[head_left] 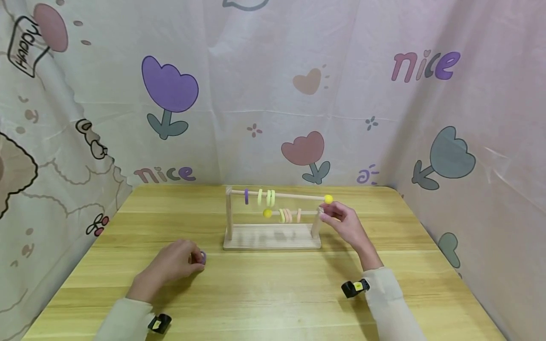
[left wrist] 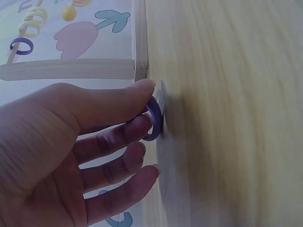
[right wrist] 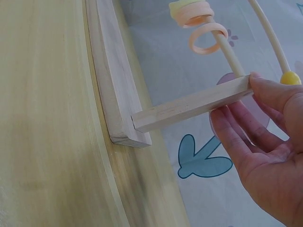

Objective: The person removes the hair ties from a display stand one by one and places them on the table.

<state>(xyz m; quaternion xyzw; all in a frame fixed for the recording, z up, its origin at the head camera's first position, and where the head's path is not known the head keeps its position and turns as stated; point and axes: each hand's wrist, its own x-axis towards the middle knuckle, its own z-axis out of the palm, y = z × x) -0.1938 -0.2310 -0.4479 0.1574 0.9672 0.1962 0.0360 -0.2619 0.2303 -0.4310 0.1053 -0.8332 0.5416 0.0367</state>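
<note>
Left fingers (left wrist: 113, 139) pinch ring (left wrist: 157, 119) (purple); right fingers (right wrist: 230, 135) grip shorter wooden post (right wrist: 189, 105).

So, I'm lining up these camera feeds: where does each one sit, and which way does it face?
Head: worn on the head, facing forward and down at a wooden stand on a table; left hand, right hand and both sleeves show.
Left wrist: worn there, facing the purple ring this hand pinches; the left hand shows.
Right wrist: worn there, facing the stand's short post, held at its top end; the right hand shows.
Shared: both wrist views show parts of the stand and the printed cloth.
</note>
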